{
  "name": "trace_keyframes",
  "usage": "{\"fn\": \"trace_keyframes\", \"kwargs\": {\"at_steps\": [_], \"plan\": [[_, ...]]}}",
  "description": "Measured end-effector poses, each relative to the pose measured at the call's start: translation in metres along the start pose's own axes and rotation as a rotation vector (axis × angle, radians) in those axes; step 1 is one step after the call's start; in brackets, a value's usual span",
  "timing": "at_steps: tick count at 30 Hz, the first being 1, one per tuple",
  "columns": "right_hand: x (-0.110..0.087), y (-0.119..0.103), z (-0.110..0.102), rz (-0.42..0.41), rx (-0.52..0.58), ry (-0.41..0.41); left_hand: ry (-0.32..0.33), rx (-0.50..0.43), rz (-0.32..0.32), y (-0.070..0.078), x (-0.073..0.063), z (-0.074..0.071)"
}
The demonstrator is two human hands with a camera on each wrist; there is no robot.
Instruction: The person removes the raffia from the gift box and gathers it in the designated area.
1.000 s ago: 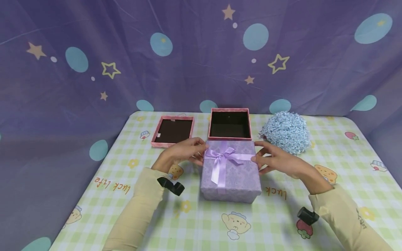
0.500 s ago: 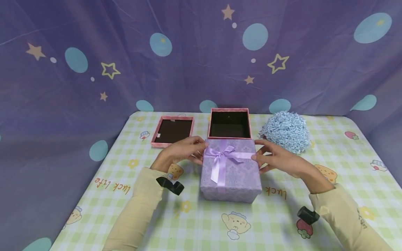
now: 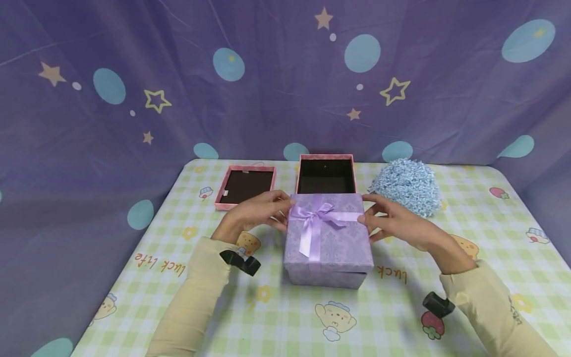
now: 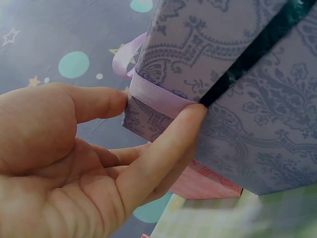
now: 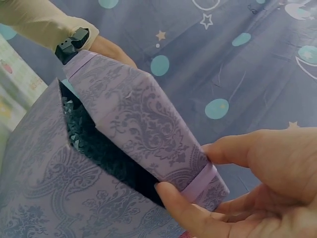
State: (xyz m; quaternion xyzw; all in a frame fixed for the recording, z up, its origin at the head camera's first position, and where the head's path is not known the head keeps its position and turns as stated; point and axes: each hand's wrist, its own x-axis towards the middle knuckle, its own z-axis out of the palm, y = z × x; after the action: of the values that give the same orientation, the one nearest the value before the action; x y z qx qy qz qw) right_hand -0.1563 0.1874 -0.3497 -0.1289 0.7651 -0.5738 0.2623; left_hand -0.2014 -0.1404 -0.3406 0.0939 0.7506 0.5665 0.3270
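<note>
A lilac damask-patterned gift box (image 3: 321,278) stands mid-table, and its lid (image 3: 334,243) is tilted up along the far side. A satin bow (image 3: 317,216) is tied on the lid. My left hand (image 3: 260,210) pinches the lid's left edge between thumb and fingers, across the ribbon (image 4: 158,96). On the opposite edge, my right hand (image 3: 397,225) pinches the lid near the ribbon end. In the right wrist view a dark wedge gap separates the lid (image 5: 148,119) from the box body (image 5: 64,178), with pale shredded filling (image 5: 74,126) showing inside.
Behind stands an uncovered pink box (image 3: 355,173) with a dark interior. Its upturned pink lid (image 3: 232,206) lies to the left. A fluffy light-blue heap (image 3: 406,186) sits at right. A purple curtain (image 3: 267,119) hangs behind the checkered table (image 3: 482,223).
The lilac lid has risen along its far side, and a gap has opened below it. Both hands have moved slightly up with it, while the box body stays put.
</note>
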Motion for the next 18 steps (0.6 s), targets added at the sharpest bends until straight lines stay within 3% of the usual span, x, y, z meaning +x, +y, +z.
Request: {"fn": "trace_keyframes", "kwargs": {"at_steps": [13,18], "plan": [[-0.006,-0.016,-0.005,-0.054,0.013,0.142,0.061,-0.119,0.104,0.012,0.001,-0.003],[-0.007,-0.022,-0.004,-0.057,-0.003,0.231,0.112,-0.11,0.148,0.017,0.0,-0.001]]}}
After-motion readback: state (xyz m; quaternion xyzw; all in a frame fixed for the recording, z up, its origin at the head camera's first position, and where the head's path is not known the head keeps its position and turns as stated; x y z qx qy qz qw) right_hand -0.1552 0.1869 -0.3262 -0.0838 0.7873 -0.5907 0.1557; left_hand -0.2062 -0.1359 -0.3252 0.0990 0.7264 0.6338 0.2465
